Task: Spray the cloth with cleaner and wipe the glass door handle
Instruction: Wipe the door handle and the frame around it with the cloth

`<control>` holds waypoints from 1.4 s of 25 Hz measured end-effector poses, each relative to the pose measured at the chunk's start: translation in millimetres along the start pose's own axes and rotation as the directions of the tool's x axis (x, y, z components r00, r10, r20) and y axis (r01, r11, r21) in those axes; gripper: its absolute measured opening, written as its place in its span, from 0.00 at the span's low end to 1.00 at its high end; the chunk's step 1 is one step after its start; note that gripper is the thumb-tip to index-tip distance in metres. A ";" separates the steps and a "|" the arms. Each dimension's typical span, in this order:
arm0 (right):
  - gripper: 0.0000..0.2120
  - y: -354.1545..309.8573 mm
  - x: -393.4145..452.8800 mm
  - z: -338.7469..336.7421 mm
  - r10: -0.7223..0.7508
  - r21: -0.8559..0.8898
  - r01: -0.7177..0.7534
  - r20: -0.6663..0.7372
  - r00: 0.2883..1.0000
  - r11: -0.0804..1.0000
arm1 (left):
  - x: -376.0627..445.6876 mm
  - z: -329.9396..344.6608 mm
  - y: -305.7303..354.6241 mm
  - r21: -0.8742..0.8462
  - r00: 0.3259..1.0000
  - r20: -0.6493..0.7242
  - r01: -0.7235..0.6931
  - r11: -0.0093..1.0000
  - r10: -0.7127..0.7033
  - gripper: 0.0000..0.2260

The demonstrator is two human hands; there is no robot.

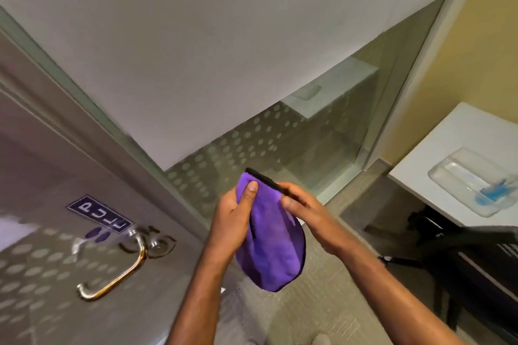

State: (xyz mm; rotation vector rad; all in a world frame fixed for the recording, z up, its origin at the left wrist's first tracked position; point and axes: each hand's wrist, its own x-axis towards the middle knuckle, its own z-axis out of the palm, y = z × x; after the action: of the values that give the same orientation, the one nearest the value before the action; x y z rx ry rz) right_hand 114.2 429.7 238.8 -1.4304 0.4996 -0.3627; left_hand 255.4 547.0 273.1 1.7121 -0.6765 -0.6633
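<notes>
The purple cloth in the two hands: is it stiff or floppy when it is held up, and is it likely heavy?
The purple cloth is probably floppy: it hangs down in a soft rounded fold below the left hand and right hand. It seems light, since fingertips pinching its top edge carry it. Its fuzzy surface suggests it will not slip easily.

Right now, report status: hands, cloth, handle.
Both hands, left hand and right hand, gripping purple cloth. Door handle untouched, lower left. Nothing between.
</notes>
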 end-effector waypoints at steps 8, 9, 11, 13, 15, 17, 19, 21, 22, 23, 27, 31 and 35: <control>0.16 -11.3 26.8 101.0 0.122 -0.059 -0.108 0.398 0.909 0.992 | -39.6 -119.6 -23.2 -0.034 0.980 -0.201 0.004 0.999 -0.010 0.16; 0.18 -10.9 29.6 113.5 0.111 -0.065 -0.092 0.406 0.907 0.994 | -45.8 -130.5 -25.9 -0.045 0.980 -0.198 0.006 0.999 -0.015 0.14; 0.20 -11.6 33.7 141.1 0.142 -0.034 -0.142 0.462 0.875 0.989 | -58.3 -154.9 -30.6 -0.053 0.980 -0.199 -0.009 0.999 -0.002 0.11; 0.23 -13.1 34.9 160.6 0.193 -0.061 -0.188 0.501 0.844 0.980 | -68.7 -177.9 -34.5 -0.047 0.974 -0.226 -0.034 0.998 0.022 0.12; 0.22 -16.1 33.8 175.3 0.231 -0.119 -0.198 0.508 0.830 0.973 | -79.5 -200.0 -40.1 -0.057 0.964 -0.263 -0.057 0.997 0.040 0.15; 0.16 -20.7 29.6 188.4 0.252 -0.135 -0.213 0.524 0.813 0.968 | -90.7 -217.2 -46.1 -0.086 0.959 -0.280 -0.060 0.995 0.034 0.17; 0.20 -24.8 21.9 202.3 0.225 -0.090 -0.209 0.512 0.829 0.974 | -99.7 -227.1 -50.6 -0.125 0.953 -0.303 -0.056 0.991 0.015 0.19; 0.28 -22.9 13.8 218.5 0.206 0.089 -0.275 0.456 0.866 0.957 | -104.5 -233.6 -53.3 -0.130 0.944 -0.330 -0.069 0.989 0.022 0.18; 0.30 -20.0 10.0 225.9 0.219 0.196 -0.327 0.430 0.876 0.924 | -105.0 -236.1 -53.5 -0.121 0.940 -0.339 -0.077 0.990 0.031 0.16; 0.32 -16.6 6.2 231.7 0.233 0.280 -0.367 0.416 0.879 0.887 | -105.0 -239.1 -53.8 -0.112 0.936 -0.349 -0.081 0.990 0.037 0.14; 0.31 -14.9 -6.0 239.7 0.269 0.343 -0.433 0.434 0.860 0.834 | -106.0 -252.1 -62.8 -0.012 0.919 -0.381 -0.112 0.994 0.099 0.14; 0.36 -19.7 -8.1 244.7 0.340 0.292 -0.483 0.425 0.839 0.826 | -108.3 -256.3 -72.0 0.134 0.921 -0.330 -0.173 0.976 0.208 0.14; 0.15 -43.6 -8.6 262.0 0.236 0.307 -0.290 0.202 0.951 0.906 | -113.0 -268.4 -59.6 0.213 0.880 -0.407 -0.170 0.962 0.245 0.08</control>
State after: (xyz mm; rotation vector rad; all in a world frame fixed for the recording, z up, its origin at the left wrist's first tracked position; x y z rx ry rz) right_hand 248.8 650.5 300.4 -1.0353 0.4680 -0.1042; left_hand 380.6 816.4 283.7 1.8305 -0.6011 -0.0640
